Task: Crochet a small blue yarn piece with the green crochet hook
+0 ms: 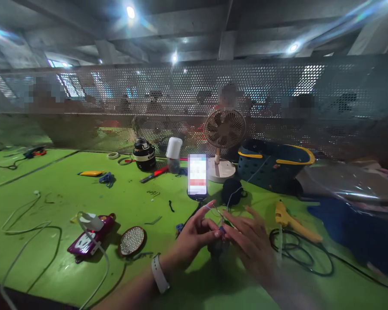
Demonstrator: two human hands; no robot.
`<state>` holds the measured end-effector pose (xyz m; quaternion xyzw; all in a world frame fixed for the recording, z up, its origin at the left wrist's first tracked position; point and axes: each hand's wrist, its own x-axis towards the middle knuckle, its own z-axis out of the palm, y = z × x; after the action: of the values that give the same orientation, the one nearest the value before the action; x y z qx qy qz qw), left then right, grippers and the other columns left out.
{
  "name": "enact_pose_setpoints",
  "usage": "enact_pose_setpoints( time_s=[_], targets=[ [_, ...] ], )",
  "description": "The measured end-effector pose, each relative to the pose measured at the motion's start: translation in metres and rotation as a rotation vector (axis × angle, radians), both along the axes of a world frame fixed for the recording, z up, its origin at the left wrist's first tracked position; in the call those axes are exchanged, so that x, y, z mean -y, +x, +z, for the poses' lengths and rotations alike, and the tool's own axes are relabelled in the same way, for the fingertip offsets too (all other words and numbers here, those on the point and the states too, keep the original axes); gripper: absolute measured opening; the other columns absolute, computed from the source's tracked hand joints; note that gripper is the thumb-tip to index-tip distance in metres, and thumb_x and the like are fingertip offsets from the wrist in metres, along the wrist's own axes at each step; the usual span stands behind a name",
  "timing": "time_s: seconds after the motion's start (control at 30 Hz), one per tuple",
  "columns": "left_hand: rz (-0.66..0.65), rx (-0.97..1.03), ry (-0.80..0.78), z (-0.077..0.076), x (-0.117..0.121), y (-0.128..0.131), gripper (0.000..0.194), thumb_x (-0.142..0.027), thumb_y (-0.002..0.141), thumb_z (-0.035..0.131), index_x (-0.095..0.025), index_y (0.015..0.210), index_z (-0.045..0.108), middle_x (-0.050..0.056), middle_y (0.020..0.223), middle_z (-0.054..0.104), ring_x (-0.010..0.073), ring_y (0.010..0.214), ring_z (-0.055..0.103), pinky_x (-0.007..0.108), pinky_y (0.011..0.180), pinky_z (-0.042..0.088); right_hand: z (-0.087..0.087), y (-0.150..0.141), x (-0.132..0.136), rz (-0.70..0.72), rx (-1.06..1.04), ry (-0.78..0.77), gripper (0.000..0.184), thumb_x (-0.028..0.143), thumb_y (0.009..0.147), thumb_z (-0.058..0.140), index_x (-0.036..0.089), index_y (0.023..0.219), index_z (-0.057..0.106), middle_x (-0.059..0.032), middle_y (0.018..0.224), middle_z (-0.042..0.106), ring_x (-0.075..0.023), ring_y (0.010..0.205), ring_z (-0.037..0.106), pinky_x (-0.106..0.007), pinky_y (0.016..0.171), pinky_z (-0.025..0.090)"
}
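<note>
My left hand [197, 237] pinches a small dark blue crocheted piece [222, 230] between thumb and fingers, its index finger raised with yarn over it. Fingers of my right hand [250, 237] are closed on a thin crochet hook [218, 211], whose tip reaches toward the left index finger. Pale yarn [234, 191] runs up from the work past a dark ball of yarn [232, 192] just beyond my hands. A greyish shape hangs below the piece, too shaded to make out. Behind my left hand stands a phone [197, 176] with a lit, blurred screen.
A white-based fan [224, 129] and a dark basket [274, 165] with yellow handles stand at the back. To the right lies a yellow glue gun [294, 221] with a looped cord. On the left are a purple power bank [92, 239], a round studded mirror [132, 241] and cables.
</note>
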<state>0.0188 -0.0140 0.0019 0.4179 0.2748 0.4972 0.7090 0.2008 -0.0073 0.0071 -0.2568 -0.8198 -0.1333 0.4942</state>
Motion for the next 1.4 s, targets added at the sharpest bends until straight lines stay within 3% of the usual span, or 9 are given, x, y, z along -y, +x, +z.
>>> enact_pose_setpoints(
  time_s=[0.1, 0.2, 0.33, 0.47, 0.57, 0.7, 0.8, 1.17, 1.4],
  targets=[
    [-0.166, 0.083, -0.069, 0.003, -0.007, -0.009, 0.070, -0.013, 0.070, 0.082, -0.021, 0.134, 0.056, 0.000, 0.075, 0.066, 0.0121, 0.072, 0.061, 0.026, 0.075, 0.046, 0.004, 0.000, -0.001, 0.210, -0.115, -0.171, 0.027, 0.020, 0.092, 0.060, 0.030, 0.117, 0.064, -0.0045, 0.115, 0.075, -0.0199, 0.097, 0.072, -0.049, 0.105, 0.043],
    [-0.230, 0.044, -0.031, 0.010, -0.013, -0.019, 0.068, -0.013, 0.070, 0.082, -0.021, 0.133, 0.058, -0.001, 0.074, 0.064, 0.0104, 0.068, 0.057, 0.024, 0.069, 0.043, 0.008, 0.000, 0.000, 0.375, -0.363, -0.482, 0.017, 0.024, 0.093, 0.059, 0.033, 0.103, 0.069, 0.0000, 0.102, 0.079, -0.0205, 0.095, 0.073, -0.046, 0.101, 0.049],
    [-0.220, -0.104, 0.087, 0.019, -0.016, -0.029, 0.062, -0.017, 0.075, 0.079, -0.025, 0.133, 0.058, 0.000, 0.080, 0.059, 0.0094, 0.068, 0.053, 0.022, 0.063, 0.040, 0.006, 0.006, 0.001, 0.412, -0.601, -0.852, 0.010, 0.027, 0.089, 0.065, 0.030, 0.094, 0.073, -0.0034, 0.092, 0.080, -0.0259, 0.109, 0.069, -0.041, 0.088, 0.058],
    [-0.211, -0.117, 0.200, 0.021, -0.015, -0.033, 0.061, -0.019, 0.079, 0.075, -0.028, 0.136, 0.054, 0.001, 0.087, 0.057, 0.0103, 0.073, 0.052, 0.021, 0.063, 0.042, 0.007, 0.009, 0.001, 0.457, -0.657, -1.023, 0.010, 0.033, 0.088, 0.066, 0.027, 0.090, 0.075, -0.0048, 0.084, 0.080, -0.0262, 0.100, 0.073, -0.041, 0.087, 0.059],
    [-0.215, -0.105, 0.248, 0.022, -0.014, -0.033, 0.060, -0.017, 0.080, 0.073, -0.028, 0.136, 0.052, 0.001, 0.090, 0.056, 0.0112, 0.075, 0.052, 0.022, 0.064, 0.043, 0.011, 0.005, 0.001, 0.486, -0.733, -1.083, 0.011, 0.036, 0.087, 0.068, 0.027, 0.086, 0.075, -0.0047, 0.085, 0.080, -0.0243, 0.094, 0.074, -0.040, 0.088, 0.058],
    [-0.217, -0.115, 0.251, 0.024, -0.012, -0.033, 0.060, -0.016, 0.080, 0.072, -0.027, 0.135, 0.052, 0.001, 0.091, 0.054, 0.0120, 0.078, 0.053, 0.023, 0.065, 0.045, 0.015, -0.001, 0.001, 0.548, -0.854, -1.117, 0.012, 0.037, 0.084, 0.072, 0.026, 0.082, 0.074, -0.0053, 0.089, 0.080, -0.0197, 0.072, 0.075, -0.033, 0.067, 0.061],
    [-0.199, -0.117, 0.235, 0.026, -0.011, -0.032, 0.060, -0.014, 0.079, 0.071, -0.026, 0.135, 0.052, 0.001, 0.091, 0.054, 0.0118, 0.078, 0.052, 0.023, 0.066, 0.045, 0.016, -0.002, 0.001, 0.568, -0.871, -1.111, 0.011, 0.036, 0.083, 0.073, 0.025, 0.081, 0.074, -0.0054, 0.083, 0.080, -0.0223, 0.080, 0.076, -0.029, 0.060, 0.061],
    [-0.210, -0.110, 0.234, 0.024, -0.013, -0.037, 0.063, -0.004, 0.070, 0.061, -0.025, 0.129, 0.058, 0.000, 0.084, 0.054, 0.0107, 0.070, 0.048, 0.021, 0.059, 0.041, 0.018, 0.009, -0.002, 0.584, -0.717, -1.196, 0.016, 0.037, 0.086, 0.068, 0.022, 0.082, 0.073, -0.0098, 0.087, 0.080, -0.0279, 0.085, 0.076, -0.038, 0.065, 0.061],
    [-0.220, -0.186, 0.283, 0.024, -0.011, -0.039, 0.065, -0.006, 0.070, 0.061, -0.025, 0.132, 0.057, 0.000, 0.085, 0.053, 0.0112, 0.068, 0.045, 0.022, 0.058, 0.039, 0.021, 0.011, -0.001, 0.479, -0.611, -1.181, 0.021, 0.042, 0.083, 0.070, 0.021, 0.078, 0.074, -0.0084, 0.085, 0.080, -0.0237, 0.071, 0.074, -0.041, 0.074, 0.061]
  ],
)
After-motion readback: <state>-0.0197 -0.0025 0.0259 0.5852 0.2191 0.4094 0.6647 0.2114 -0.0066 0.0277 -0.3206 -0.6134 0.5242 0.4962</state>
